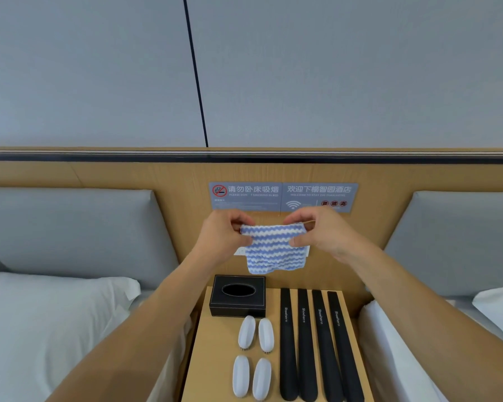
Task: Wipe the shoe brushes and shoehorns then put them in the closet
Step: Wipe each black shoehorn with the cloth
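Pinching cloth top corners, left hand and right hand hold it above nightstand; brushes left, shoehorns right.

You face a wooden headboard panel under pale grey wall panels split by a dark seam. At twelve o'clock hangs a grey sign. Grey cushions and white pillows flank the wooden nightstand at nine and three o'clock.

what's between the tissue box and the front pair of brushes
In the head view, the other pair of white brushes lies between the tissue box and the front pair.
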Available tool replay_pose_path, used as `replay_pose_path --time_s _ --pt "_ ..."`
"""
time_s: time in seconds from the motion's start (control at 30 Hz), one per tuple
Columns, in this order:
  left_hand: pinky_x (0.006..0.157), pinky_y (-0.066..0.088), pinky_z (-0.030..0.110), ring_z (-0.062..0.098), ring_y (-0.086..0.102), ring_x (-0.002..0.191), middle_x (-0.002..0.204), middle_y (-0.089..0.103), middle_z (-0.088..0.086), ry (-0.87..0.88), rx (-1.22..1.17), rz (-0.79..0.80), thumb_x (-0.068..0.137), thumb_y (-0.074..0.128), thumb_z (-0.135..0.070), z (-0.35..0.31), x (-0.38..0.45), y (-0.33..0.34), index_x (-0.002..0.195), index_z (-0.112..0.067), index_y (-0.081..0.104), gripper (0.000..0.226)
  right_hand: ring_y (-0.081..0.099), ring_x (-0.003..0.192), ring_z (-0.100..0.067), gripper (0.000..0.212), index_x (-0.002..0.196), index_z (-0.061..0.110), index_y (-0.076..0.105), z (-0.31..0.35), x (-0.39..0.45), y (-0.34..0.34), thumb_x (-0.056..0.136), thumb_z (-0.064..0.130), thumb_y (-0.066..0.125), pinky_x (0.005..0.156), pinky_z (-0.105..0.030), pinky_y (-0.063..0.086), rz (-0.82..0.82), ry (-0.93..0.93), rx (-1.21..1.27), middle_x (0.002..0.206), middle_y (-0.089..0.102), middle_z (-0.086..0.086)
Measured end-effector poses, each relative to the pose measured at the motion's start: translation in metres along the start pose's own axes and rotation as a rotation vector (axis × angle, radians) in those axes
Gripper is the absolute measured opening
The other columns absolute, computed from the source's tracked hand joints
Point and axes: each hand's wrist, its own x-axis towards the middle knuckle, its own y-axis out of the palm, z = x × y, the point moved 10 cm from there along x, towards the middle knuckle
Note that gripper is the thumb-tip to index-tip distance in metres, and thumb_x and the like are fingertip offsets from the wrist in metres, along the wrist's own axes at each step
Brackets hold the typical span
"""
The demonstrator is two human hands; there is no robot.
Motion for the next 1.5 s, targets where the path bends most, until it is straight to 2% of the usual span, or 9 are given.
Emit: replay_pose_path --time_s 0.13,0.3,0.43,0.6,0.8,0.93,1.07,1.3,1.5 --pt "0.056 0.043 0.007 -0.008 0.061 0.07 0.078 0.069 -0.015 0.053 0.107 -0.054 0.079 0.078 -0.012 0.0 -0.002 -0.005 0.08 -0.031 0.071 0.02 0.062 0.1 -0.011 0.026 0.099 0.027 0.071 0.002 0.003 0.003 0.079 0.015 0.082 0.088 -0.033 0.051 -0.109 -0.096 -0.278 0.107 0.067 0.009" --pt "0.066 0.049 0.02 0.008 0.065 0.078 0.083 0.071 -0.005 0.045 0.093 -0.052 0.086 0.072 -0.016 0.016 -0.004 -0.013 0.086 -0.024 0.072 0.008 0.054 0.081 0.002 0.021 0.079 0.037 0.061 -0.001 0.006 0.013 0.089 0.023 0.073 0.07 -0.025 0.039 -0.132 -0.173 -0.295 0.082 0.06 0.022" --pt "0.067 0.049 0.03 0.015 0.063 0.072 0.084 0.072 0.004 -0.002 0.03 0.005 0.087 0.07 -0.015 0.041 -0.009 -0.012 0.085 -0.017 0.068 0.004 0.059 0.087 0.001 0.018 0.083 0.038 0.06 -0.009 0.01 0.035 0.093 0.025 0.068 0.07 -0.02 0.04 -0.076 -0.136 -0.233 0.088 0.064 0.02" --pt "0.074 0.054 0.032 0.017 0.07 0.081 0.085 0.075 0.002 -0.124 -0.057 0.02 0.092 0.064 -0.015 0.099 -0.021 -0.009 0.088 -0.014 0.061 0.005 0.066 0.101 -0.012 0.004 0.095 0.024 0.068 -0.027 0.016 0.077 0.092 0.021 0.069 0.085 -0.036 0.056 0.012 -0.062 -0.129 0.105 0.073 0.005" --pt "0.064 0.059 0.029 0.017 0.07 0.073 0.076 0.073 -0.003 -0.242 -0.155 0.006 0.092 0.061 -0.004 0.191 -0.049 -0.001 0.086 -0.016 0.06 0.013 0.069 0.087 -0.016 0.009 0.093 0.019 0.067 -0.071 0.024 0.156 0.092 0.011 0.069 0.063 -0.02 0.058 0.164 0.059 -0.065 0.095 0.071 -0.004" --pt "0.065 0.058 0.026 0.011 0.07 0.076 0.081 0.072 -0.006 -0.341 -0.114 -0.005 0.094 0.061 -0.013 0.26 -0.072 0.014 0.087 -0.021 0.059 0.01 0.07 0.079 -0.015 0.009 0.092 0.019 0.067 -0.111 0.027 0.219 0.091 0.011 0.07 0.061 -0.026 0.061 0.256 0.135 -0.09 0.089 0.072 -0.004" --pt "0.069 0.058 0.022 0.01 0.07 0.082 0.089 0.071 -0.007 -0.428 -0.118 0.033 0.095 0.061 -0.023 0.329 -0.096 0.039 0.088 -0.028 0.057 0.009 0.065 0.07 -0.01 0.01 0.093 0.018 0.065 -0.163 0.026 0.276 0.09 0.012 0.071 0.046 -0.014 0.048 0.319 0.229 -0.129 0.09 0.069 -0.001" --pt "0.064 0.06 0.025 0.01 0.07 0.081 0.084 0.071 -0.005 -0.462 -0.168 0.193 0.094 0.062 -0.017 0.43 -0.109 0.091 0.09 -0.026 0.058 0.011 0.063 0.085 -0.017 0.005 0.093 0.016 0.064 -0.231 0.035 0.351 0.09 0.017 0.068 0.069 -0.03 0.052 0.443 0.23 -0.383 0.091 0.067 -0.001" --pt "0.075 0.059 0.037 0.016 0.067 0.08 0.084 0.068 0.0 -0.443 0.024 0.183 0.093 0.062 -0.016 0.488 -0.061 0.125 0.089 -0.024 0.059 0.009 0.05 0.072 -0.019 0.024 0.091 0.017 0.05 -0.259 0.085 0.38 0.091 0.038 0.063 0.062 -0.028 0.037 0.411 0.134 -0.779 0.083 0.054 -0.002"
